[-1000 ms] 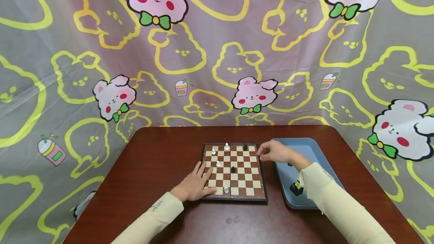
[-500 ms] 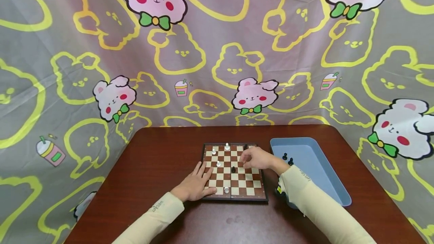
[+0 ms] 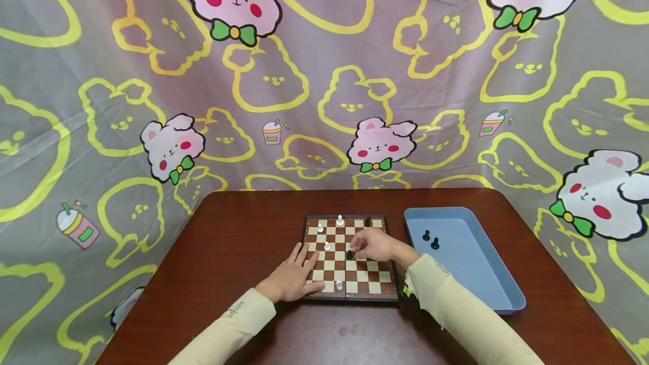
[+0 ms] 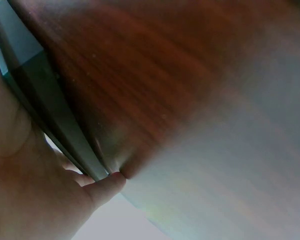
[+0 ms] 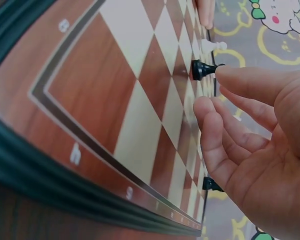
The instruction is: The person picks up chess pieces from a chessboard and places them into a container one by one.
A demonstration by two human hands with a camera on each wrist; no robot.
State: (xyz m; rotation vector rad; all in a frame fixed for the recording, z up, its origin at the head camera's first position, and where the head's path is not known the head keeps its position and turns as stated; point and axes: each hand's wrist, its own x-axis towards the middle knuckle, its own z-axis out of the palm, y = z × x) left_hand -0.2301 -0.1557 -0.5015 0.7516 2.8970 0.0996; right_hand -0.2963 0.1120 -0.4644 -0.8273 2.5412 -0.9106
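Note:
My left hand [image 3: 288, 277] lies flat with spread fingers over the left edge of the chequered chessboard [image 3: 370, 280]; in the left wrist view its thumb reaches along the dark board edge [image 4: 50, 95]. Above the right half of the board is my right hand [image 3: 376, 244], thumb and fingers loosely bent beside a black chess pawn [image 3: 349, 254]. That pawn stands upright near the middle fold. In the right wrist view the thumb tip overlaps the black pawn's [image 5: 201, 70] head; no firm pinch is visible. Another black piece [image 3: 368, 222] stands at the far edge.
White chess pieces stand on the left half: one at the far edge [image 3: 340, 220], one near the far left corner [image 3: 320, 228], one mid-board [image 3: 327, 246], one near the front [image 3: 339, 285]. A blue tray [image 3: 487, 280] at right holds two black pieces [image 3: 431, 240]. A patterned curtain [image 3: 314, 100] surrounds the table.
My right hand has moved left from between tray and board to the black pawn near the fold, uncovering the tray's black pieces. My left hand stays in place.

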